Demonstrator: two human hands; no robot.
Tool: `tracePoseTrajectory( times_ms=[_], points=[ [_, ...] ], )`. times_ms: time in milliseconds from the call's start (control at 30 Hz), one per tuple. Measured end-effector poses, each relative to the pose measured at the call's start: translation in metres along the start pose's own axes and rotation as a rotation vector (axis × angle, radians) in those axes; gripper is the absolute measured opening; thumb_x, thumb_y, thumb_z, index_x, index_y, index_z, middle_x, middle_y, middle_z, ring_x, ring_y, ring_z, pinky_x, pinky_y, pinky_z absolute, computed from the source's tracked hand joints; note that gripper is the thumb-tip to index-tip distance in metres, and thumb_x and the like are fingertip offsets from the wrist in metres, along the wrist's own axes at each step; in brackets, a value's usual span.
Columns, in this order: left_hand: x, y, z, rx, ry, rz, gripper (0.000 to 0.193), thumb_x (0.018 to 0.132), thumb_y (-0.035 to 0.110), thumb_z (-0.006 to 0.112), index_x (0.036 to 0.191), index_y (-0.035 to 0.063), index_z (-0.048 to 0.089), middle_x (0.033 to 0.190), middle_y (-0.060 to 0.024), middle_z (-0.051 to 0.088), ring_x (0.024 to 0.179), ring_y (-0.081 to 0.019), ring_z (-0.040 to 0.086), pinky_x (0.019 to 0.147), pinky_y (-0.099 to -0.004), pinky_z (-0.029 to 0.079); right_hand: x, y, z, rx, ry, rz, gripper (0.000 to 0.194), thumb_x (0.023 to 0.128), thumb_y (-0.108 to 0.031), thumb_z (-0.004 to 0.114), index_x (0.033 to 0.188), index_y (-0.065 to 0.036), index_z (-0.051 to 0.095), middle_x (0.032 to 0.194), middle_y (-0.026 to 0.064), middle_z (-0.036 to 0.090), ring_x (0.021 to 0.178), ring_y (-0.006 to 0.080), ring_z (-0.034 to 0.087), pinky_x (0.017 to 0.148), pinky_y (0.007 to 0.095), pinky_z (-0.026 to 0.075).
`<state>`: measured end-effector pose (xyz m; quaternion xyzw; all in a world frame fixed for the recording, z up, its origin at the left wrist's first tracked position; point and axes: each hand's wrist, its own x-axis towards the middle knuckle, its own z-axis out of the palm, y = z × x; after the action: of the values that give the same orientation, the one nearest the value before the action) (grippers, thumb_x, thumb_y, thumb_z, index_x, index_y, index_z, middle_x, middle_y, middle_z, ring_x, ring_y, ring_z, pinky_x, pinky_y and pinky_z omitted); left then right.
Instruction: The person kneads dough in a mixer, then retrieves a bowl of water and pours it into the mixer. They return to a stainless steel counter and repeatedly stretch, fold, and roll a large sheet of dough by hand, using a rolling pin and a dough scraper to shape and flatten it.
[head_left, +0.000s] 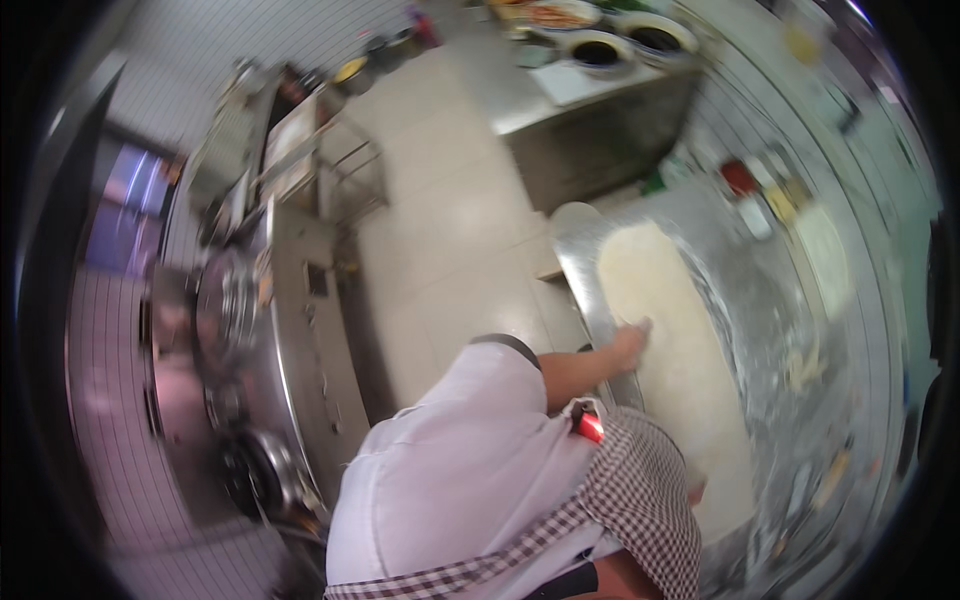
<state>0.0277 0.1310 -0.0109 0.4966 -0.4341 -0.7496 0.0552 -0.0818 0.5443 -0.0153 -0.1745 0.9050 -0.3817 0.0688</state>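
A long, flat sheet of pale dough (675, 337) lies along the near side of a floured metal worktop (757, 292). My left hand (634, 343) touches the dough's near edge, roughly midway along it; its fingers are blurred. Only a small part of my right hand (697, 491) shows past my checked apron, at the near edge of the dough's lower part. The apron hides the rest of that hand. Dough scraps (804, 369) lie on the worktop beyond the sheet.
Small containers (739, 178) stand at the worktop's back, near a pale board (823, 251). Blurred long-handled tools (831, 476) lie at lower right. Another metal counter (517, 112) holds bowls of dark liquid (596, 52). Behind me are a steel counter (311, 337) and pots (259, 469).
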Motion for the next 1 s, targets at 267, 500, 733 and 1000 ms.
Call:
tracePoseTrajectory(
  times_ms=[267, 500, 733, 1000],
  points=[
    [0.006, -0.046, 0.047, -0.137, -0.044, 0.019, 0.073, 0.092, 0.055, 0.065, 0.138, -0.0001, 0.050, 0.133, -0.0207, 0.056, 0.119, -0.0339, 0.057, 0.094, -0.0516, 0.047, 0.056, -0.028, 0.006, -0.072, -0.173, -0.033, 0.047, 0.069, -0.016, 0.083, 0.110, 0.002, 0.068, 0.105, 0.0198, 0.072, 0.097, 0.0357, 0.071, 0.084, 0.0459, 0.056],
    [-0.031, -0.052, 0.065, 0.226, -0.276, 0.126, 0.075, 0.083, 0.030, 0.075, 0.145, 0.0031, 0.044, 0.127, -0.0192, 0.059, 0.112, -0.0331, 0.062, 0.101, -0.0445, 0.046, 0.067, -0.020, 0.000, -0.099, -0.213, -0.062, 0.049, 0.069, -0.017, 0.084, 0.111, 0.002, 0.067, 0.107, 0.0201, 0.072, 0.097, 0.0349, 0.071, 0.083, 0.0461, 0.056],
    [-0.015, -0.031, 0.026, 0.798, -0.033, 0.439, 0.078, 0.073, 0.007, 0.075, 0.145, 0.0046, 0.046, 0.137, -0.0242, 0.056, 0.124, -0.0390, 0.057, 0.110, -0.0459, 0.044, 0.020, 0.005, -0.033, -0.079, -0.120, -0.145, 0.051, 0.070, -0.017, 0.085, 0.113, 0.002, 0.066, 0.109, 0.0203, 0.071, 0.097, 0.0340, 0.071, 0.083, 0.0463, 0.056],
    [0.042, 0.036, -0.013, -0.456, 0.007, 0.050, 0.068, 0.089, 0.033, 0.070, 0.146, 0.0063, 0.046, 0.142, -0.0183, 0.056, 0.132, -0.0289, 0.052, 0.109, -0.0392, 0.045, -0.001, -0.012, -0.012, 0.885, -0.130, 0.418, 0.035, 0.096, -0.027, 0.063, 0.122, -0.004, 0.063, 0.113, 0.0105, 0.070, 0.103, 0.0252, 0.069, 0.083, 0.0419, 0.056]
  ],
)
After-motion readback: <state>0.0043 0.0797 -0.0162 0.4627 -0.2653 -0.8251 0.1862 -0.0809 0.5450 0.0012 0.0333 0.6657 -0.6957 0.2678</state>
